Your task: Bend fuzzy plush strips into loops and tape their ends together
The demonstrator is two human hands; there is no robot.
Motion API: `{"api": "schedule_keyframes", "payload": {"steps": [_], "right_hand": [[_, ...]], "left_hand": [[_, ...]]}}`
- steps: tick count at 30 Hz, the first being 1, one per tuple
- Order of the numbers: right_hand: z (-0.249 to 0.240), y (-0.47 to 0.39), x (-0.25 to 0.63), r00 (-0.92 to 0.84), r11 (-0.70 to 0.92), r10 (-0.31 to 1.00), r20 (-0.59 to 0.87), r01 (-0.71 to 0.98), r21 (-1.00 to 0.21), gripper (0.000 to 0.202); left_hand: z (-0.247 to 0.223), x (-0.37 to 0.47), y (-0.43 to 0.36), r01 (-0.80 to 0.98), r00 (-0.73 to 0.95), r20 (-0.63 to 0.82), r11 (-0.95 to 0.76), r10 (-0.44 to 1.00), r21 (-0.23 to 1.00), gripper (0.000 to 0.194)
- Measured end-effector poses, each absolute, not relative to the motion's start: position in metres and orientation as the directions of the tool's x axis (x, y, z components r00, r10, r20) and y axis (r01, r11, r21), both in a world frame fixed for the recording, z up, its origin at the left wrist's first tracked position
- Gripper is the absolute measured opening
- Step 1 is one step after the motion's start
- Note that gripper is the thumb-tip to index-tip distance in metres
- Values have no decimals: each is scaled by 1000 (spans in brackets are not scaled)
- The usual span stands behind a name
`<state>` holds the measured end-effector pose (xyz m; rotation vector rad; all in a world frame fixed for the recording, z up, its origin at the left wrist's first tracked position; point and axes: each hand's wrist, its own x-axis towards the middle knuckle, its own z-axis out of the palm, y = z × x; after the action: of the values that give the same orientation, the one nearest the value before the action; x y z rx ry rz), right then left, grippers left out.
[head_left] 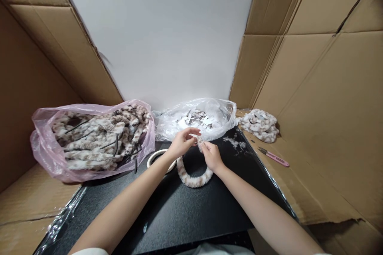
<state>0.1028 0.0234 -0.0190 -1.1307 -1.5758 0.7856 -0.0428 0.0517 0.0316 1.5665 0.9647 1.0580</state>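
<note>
My right hand (212,156) is closed, its thumb and fingertips pinching a small pale, partly see-through piece (200,146). Close beside it, my left hand (183,142) has its thumb and fingers drawn together at the same piece; how firmly they grip is hard to make out. Below both hands, a fluffy white ring with brown spots (195,181) lies on the black table (185,215). Its upper part is hidden by the hands. A roll of cream tape (152,158) lies flat to its left, partly covered by my left forearm.
A pink plastic bag (44,155) of spotted fluffy pieces stands at left. Behind the hands is a clear bag (167,125) with small white and dark pieces. At right are a fluffy bundle (259,125) and pink-handled snips (277,159). Cardboard walls (326,99) flank the table.
</note>
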Motion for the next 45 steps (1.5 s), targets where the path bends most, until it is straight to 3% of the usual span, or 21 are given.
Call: {"api": "schedule_keyframes", "payload": {"steps": [4, 8, 10, 15, 19, 22, 28, 34, 39, 45], "right_hand": [[-17, 23, 104, -76, 381, 924, 375, 261, -887, 36], [-14, 23, 107, -134, 404, 914, 382, 261, -876, 37], [-13, 24, 108, -178, 408, 911, 372, 250, -878, 37], [-15, 29, 112, -239, 379, 912, 334, 178, -908, 40], [-21, 34, 111, -285, 281, 924, 255, 53, -958, 41], [-21, 35, 110, -312, 188, 932, 185, -21, -982, 40], [-9, 35, 110, -351, 19, 934, 65, -131, -991, 38], [-9, 37, 113, -342, 10, 939, 45, -105, -994, 37], [-12, 36, 113, -301, 125, 945, 130, -38, -991, 32], [-7, 33, 115, -314, 239, 924, 220, 22, -971, 26]], "left_hand": [[30, -46, 55, -73, 335, 58, -35, 940, 997, 46], [23, -52, 60, -51, 468, -54, 87, 882, 995, 26], [22, -55, 62, -10, 511, -44, 58, 858, 998, 20], [28, -59, 61, 70, 588, 81, -150, 805, 986, 26], [34, -58, 59, 96, 558, 213, -317, 802, 943, 23], [32, -57, 59, 34, 520, 270, -336, 810, 941, 23], [22, -63, 66, 49, 480, 192, -245, 856, 968, 32], [31, -72, 68, 182, 551, 126, -266, 825, 947, 35], [47, -72, 61, 220, 662, 48, -255, 748, 942, 37], [48, -70, 58, 197, 736, 78, -323, 673, 926, 38]]}}
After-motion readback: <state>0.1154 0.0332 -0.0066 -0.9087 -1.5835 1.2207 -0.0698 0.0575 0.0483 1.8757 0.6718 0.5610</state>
